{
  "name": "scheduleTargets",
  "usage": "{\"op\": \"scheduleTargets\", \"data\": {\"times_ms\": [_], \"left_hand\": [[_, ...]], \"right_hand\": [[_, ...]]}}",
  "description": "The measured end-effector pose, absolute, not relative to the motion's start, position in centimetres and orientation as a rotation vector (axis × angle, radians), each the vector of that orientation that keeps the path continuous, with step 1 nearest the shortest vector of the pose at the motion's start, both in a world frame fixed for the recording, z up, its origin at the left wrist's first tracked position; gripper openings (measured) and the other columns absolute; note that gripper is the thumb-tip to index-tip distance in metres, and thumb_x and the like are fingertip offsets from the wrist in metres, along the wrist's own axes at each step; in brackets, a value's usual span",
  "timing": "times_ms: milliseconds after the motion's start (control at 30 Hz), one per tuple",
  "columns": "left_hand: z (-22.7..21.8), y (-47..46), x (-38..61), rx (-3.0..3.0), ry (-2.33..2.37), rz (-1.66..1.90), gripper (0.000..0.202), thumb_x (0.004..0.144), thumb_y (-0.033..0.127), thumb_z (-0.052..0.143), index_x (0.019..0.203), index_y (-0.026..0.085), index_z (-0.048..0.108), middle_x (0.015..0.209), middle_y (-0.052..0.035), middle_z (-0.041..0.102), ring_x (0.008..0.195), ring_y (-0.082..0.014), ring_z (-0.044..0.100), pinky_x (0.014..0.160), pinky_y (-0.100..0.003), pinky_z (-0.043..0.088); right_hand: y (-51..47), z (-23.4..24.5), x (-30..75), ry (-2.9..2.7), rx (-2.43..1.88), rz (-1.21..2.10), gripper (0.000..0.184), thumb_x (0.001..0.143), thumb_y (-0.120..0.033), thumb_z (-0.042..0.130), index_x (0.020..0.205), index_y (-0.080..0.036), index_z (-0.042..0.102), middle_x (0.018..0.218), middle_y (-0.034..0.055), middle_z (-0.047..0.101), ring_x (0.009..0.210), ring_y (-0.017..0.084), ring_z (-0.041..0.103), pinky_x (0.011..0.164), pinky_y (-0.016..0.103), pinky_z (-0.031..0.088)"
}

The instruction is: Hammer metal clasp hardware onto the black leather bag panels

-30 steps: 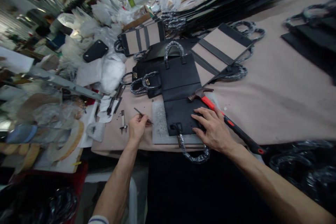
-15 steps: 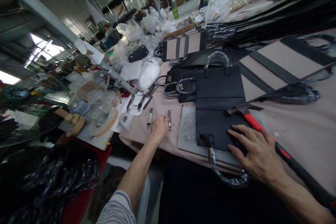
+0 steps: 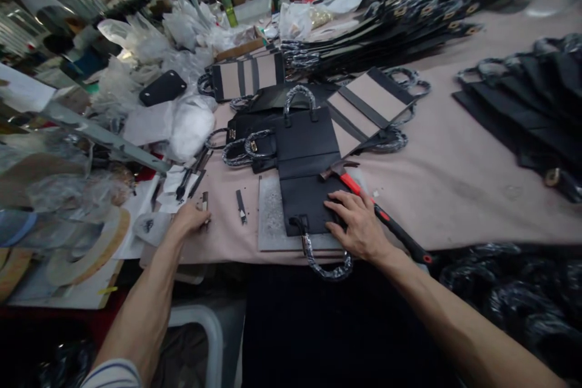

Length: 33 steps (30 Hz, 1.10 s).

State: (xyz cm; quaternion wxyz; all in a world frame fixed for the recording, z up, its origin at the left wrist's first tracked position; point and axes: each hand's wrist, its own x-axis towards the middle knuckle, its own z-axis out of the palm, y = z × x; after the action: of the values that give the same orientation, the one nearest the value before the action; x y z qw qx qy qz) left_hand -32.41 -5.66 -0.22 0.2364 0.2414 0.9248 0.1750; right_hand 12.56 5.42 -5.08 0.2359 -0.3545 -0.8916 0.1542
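The black bag (image 3: pixel 305 165) is lying opened flat beneath the right hand (image 3: pixel 357 225), its nearer panel resting on a grey slab (image 3: pixel 270 212) that is showing to the left of that hand. The right hand is pressing palm-down, fingers loosely spread, and is gripping nothing. A plastic-wrapped handle (image 3: pixel 328 273) is looping out below its fingertips, toward the person. The hammer (image 3: pixel 379 211) is lying just beside the right hand, its head beyond the fingers and its shaft slanting back past the knuckles. Well to the left, the left hand (image 3: pixel 193 217) is curling its fingers at a slim metal tool (image 3: pixel 205 199); whether they are closing firmly on it, I cannot tell. Another slim tool (image 3: pixel 241 206) is lying between the left hand and the slab, and a small clear bag (image 3: pixel 149 226) is sitting left of the left wrist. Beyond the right hand, a beige-striped panel (image 3: pixel 369 106) is leaning over other black pieces, while black bags (image 3: pixel 527 103) are spreading out farther right.
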Motion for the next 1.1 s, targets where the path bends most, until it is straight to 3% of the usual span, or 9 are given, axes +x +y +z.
{"op": "scheduleTargets", "data": {"times_ms": [100,233,367,500,633,700,800,933,1100], "left_hand": [[0.5,-5.7,-30.2,0.628,2.316,0.768,0.027,0.075,0.029,0.077,0.059,0.021,0.057,0.048,0.0032,0.058,0.047,-0.0163,0.058,0.053,-0.027,0.052],[1.0,-5.5,-24.5,0.647,1.924,1.170,0.032,0.070,0.043,0.081,0.080,0.017,0.065,0.084,-0.0054,0.076,0.077,-0.0198,0.073,0.070,-0.031,0.060],[0.9,-4.3,-20.3,0.564,1.677,1.451,0.046,0.054,0.037,0.090,0.084,0.014,0.065,0.077,-0.0044,0.074,0.064,-0.0171,0.071,0.059,-0.025,0.056],[0.8,-3.5,-22.1,0.637,2.089,1.269,0.037,0.062,0.040,0.082,0.081,0.014,0.064,0.067,-0.0021,0.069,0.054,-0.0151,0.065,0.049,-0.023,0.047],[1.2,-4.6,-25.8,0.753,2.545,0.834,0.020,0.070,0.031,0.075,0.066,0.017,0.061,0.065,-0.0062,0.068,0.068,-0.0224,0.069,0.060,-0.028,0.050],[1.2,-5.3,-26.2,0.887,2.704,0.563,0.018,0.073,0.028,0.075,0.065,0.017,0.063,0.074,-0.0113,0.072,0.083,-0.0278,0.071,0.071,-0.032,0.051],[0.6,-5.1,-24.7,1.168,2.824,0.197,0.016,0.087,0.031,0.065,0.083,0.018,0.073,0.098,-0.0160,0.077,0.099,-0.0303,0.071,0.083,-0.035,0.051],[-0.1,-1.2,-22.1,1.203,2.665,0.298,0.024,0.090,0.039,0.065,0.089,0.019,0.077,0.099,-0.0131,0.079,0.099,-0.0278,0.072,0.084,-0.032,0.050],[-0.5,5.8,-21.8,1.062,2.521,0.362,0.038,0.086,0.053,0.069,0.081,0.016,0.077,0.078,-0.0116,0.076,0.090,-0.0270,0.073,0.076,-0.030,0.051]], "right_hand": [[5.4,-5.0,12.6,-2.446,-0.978,0.433,0.041,0.088,-0.033,0.066,0.127,-0.021,0.067,0.140,0.0111,0.061,0.133,0.033,0.052,0.121,0.061,0.026],[5.5,-5.0,12.6,-2.454,-0.981,0.430,0.041,0.088,-0.034,0.066,0.127,-0.021,0.067,0.141,0.0108,0.061,0.133,0.032,0.052,0.121,0.059,0.026],[5.4,-5.2,12.8,-2.449,-0.967,0.405,0.039,0.089,-0.034,0.065,0.127,-0.021,0.066,0.140,0.0108,0.062,0.132,0.032,0.053,0.121,0.059,0.025],[5.6,-5.9,12.8,-2.431,-0.908,0.347,0.036,0.092,-0.036,0.061,0.125,-0.020,0.066,0.138,0.0118,0.063,0.130,0.033,0.055,0.120,0.060,0.026],[5.8,-6.6,12.7,-2.414,-0.866,0.308,0.036,0.094,-0.039,0.058,0.124,-0.020,0.066,0.136,0.0118,0.064,0.128,0.034,0.056,0.119,0.060,0.026],[5.8,-6.7,12.7,-2.406,-0.864,0.304,0.036,0.094,-0.039,0.057,0.123,-0.021,0.066,0.135,0.0120,0.064,0.128,0.034,0.057,0.119,0.060,0.027],[5.8,-6.8,12.8,-2.406,-0.867,0.307,0.037,0.093,-0.040,0.057,0.124,-0.021,0.066,0.136,0.0123,0.063,0.128,0.035,0.057,0.118,0.060,0.030],[5.9,-7.0,12.8,-2.424,-0.874,0.292,0.038,0.094,-0.042,0.056,0.126,-0.024,0.065,0.137,0.0117,0.063,0.128,0.035,0.057,0.118,0.061,0.030],[5.9,-7.0,12.8,-2.431,-0.884,0.275,0.037,0.094,-0.043,0.056,0.127,-0.026,0.064,0.137,0.0096,0.063,0.129,0.034,0.057,0.117,0.061,0.031]]}}
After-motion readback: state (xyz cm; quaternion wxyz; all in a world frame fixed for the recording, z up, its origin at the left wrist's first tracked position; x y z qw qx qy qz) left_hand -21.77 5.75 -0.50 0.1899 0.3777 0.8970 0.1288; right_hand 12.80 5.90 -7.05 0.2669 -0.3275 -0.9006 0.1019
